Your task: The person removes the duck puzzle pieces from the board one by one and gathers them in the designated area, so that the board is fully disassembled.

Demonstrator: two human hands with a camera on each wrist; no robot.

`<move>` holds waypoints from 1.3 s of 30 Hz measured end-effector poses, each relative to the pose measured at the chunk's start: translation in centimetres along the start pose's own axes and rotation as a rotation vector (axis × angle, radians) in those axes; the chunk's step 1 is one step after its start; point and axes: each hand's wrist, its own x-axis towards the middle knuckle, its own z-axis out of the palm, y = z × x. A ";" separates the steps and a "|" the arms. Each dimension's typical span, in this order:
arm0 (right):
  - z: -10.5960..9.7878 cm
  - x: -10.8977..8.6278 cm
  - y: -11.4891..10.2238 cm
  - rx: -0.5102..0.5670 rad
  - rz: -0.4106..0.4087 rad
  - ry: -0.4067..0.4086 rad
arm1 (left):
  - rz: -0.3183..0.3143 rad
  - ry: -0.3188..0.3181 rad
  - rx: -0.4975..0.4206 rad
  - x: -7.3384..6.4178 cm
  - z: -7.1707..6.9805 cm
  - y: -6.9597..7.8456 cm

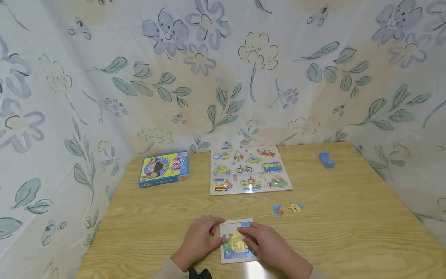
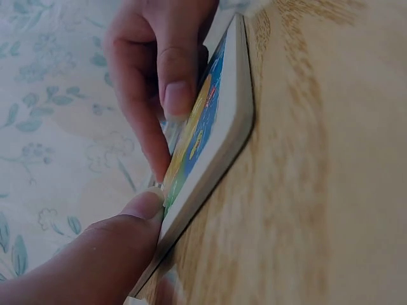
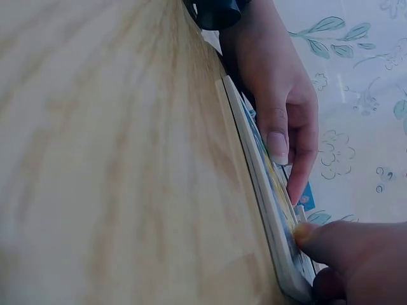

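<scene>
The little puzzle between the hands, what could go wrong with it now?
The right hand is over the fitted pieces, so it might nudge one out of its spot. A blue-and-orange piece and a blue-and-yellow piece lie loose beyond the little puzzle, where a sleeve or hand could knock them. The puzzle has a bare patch, so a piece might get turned the wrong way there.

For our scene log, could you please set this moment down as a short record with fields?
puzzle tray: on the table, partly filled
left hand: touching the tray's left side
right hand: over the tray's right side
loose pieces: two, beyond the tray and rightward
picture board: at the table's far side
box: left of the board
blue block: right of the board
</scene>
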 end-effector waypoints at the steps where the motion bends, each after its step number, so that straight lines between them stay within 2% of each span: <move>1: 0.0 0.1 0.0 0.028 0.014 0.006 | -0.003 -0.001 0.001 0.0 0.0 0.0; 5: 0.2 0.2 -0.1 0.078 0.051 0.040 | -0.012 -0.011 -0.004 0.0 0.0 0.0; 14: 0.5 0.3 -0.3 0.073 0.091 0.059 | -0.008 -0.010 -0.011 0.0 0.1 0.0; 18: 0.7 0.3 0.0 0.055 0.094 0.097 | -0.008 -0.007 -0.012 0.0 0.0 0.0; 29: 1.0 0.2 0.7 -0.143 -0.018 0.274 | -0.014 -0.010 -0.007 0.0 0.0 0.1; 34: 0.8 0.0 1.1 -0.125 -0.101 0.407 | -0.011 -0.009 0.002 0.1 -0.1 0.1; 39: -0.8 -0.3 1.9 -0.077 -0.139 0.500 | -0.026 -0.017 -0.007 0.1 -0.1 0.3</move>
